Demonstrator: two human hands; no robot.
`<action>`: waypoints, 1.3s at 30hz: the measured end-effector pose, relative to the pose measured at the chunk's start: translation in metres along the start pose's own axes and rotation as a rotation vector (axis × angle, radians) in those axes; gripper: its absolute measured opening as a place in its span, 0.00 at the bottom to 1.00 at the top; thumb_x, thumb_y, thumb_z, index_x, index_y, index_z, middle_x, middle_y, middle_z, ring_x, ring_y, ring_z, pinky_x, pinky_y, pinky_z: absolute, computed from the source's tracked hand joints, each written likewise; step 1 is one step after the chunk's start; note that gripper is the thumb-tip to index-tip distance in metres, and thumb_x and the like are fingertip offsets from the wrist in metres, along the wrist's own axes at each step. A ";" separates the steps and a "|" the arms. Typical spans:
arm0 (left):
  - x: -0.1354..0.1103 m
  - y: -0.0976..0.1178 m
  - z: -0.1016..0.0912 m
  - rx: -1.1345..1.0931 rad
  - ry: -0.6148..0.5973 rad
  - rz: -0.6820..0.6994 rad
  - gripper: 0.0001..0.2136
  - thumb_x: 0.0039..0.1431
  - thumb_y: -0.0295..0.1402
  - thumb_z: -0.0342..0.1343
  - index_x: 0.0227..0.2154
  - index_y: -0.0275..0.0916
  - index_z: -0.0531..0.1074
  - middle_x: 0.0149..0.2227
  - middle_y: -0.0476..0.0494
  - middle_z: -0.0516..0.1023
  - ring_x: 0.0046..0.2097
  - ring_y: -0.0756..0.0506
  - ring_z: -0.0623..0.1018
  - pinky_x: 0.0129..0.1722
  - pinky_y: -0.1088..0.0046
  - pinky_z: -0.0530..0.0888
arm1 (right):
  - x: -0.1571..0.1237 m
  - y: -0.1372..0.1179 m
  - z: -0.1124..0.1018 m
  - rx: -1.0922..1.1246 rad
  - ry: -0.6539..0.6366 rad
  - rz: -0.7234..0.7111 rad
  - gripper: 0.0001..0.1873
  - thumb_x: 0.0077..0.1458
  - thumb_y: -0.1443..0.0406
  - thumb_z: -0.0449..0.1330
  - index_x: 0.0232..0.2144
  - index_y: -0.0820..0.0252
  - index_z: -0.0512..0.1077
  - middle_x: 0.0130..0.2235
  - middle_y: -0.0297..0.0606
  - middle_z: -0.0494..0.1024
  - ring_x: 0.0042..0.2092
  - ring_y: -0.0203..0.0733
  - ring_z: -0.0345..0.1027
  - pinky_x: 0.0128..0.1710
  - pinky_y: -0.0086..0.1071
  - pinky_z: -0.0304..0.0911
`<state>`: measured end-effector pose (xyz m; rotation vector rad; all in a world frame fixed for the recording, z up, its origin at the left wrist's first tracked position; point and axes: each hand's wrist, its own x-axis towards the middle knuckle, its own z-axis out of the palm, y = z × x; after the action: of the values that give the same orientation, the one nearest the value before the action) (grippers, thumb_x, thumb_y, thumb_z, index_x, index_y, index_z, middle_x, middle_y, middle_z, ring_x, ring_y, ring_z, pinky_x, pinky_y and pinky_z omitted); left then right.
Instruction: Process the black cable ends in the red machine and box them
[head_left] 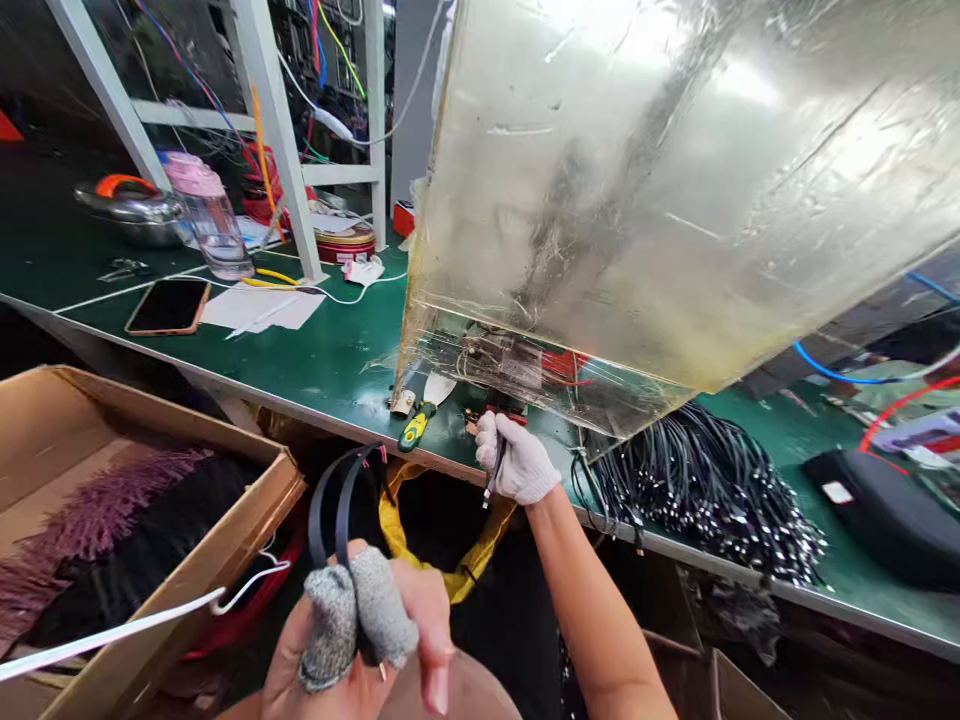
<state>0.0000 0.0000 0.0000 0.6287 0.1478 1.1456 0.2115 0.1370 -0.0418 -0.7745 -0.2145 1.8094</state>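
Observation:
My left hand (pixel 367 630), with grey fabric covers on two fingers, pinches two flat black cables (pixel 347 510). The cables arch up from my fingers, and reddish wire ends show at their tips. At the bench edge my right hand (pixel 517 460), in a white glove, is closed on a short black cable (pixel 495 475) with a metallic end pointing down. Just beyond the glove is a small reddish fixture (pixel 510 408), partly hidden under the cloudy clear shield (pixel 600 190). A scraper (pixel 418 425) with a green and yellow handle lies left of my right hand.
Many black cables with shiny ends (pixel 720 490) are heaped on the green bench (pixel 345 345) at right, near a black case (pixel 885 510). A cardboard box (pixel 255 450) with wire bundles stands at left. Behind it are a phone (pixel 169 306) and water bottle (pixel 214 225).

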 end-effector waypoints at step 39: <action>-0.054 -0.074 -0.095 0.931 0.181 -0.949 0.27 0.63 0.59 0.41 0.25 0.40 0.67 0.15 0.55 0.63 0.17 0.52 0.58 0.17 0.75 0.56 | 0.012 0.135 -0.102 -0.406 0.532 -0.014 0.20 0.66 0.51 0.56 0.26 0.56 0.62 0.16 0.21 0.57 0.14 0.27 0.45 0.12 0.21 0.45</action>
<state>-0.0034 -0.0300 -0.1280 1.0942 1.0564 0.1407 0.1649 0.0736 -0.1921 -1.5039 -0.2360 1.4978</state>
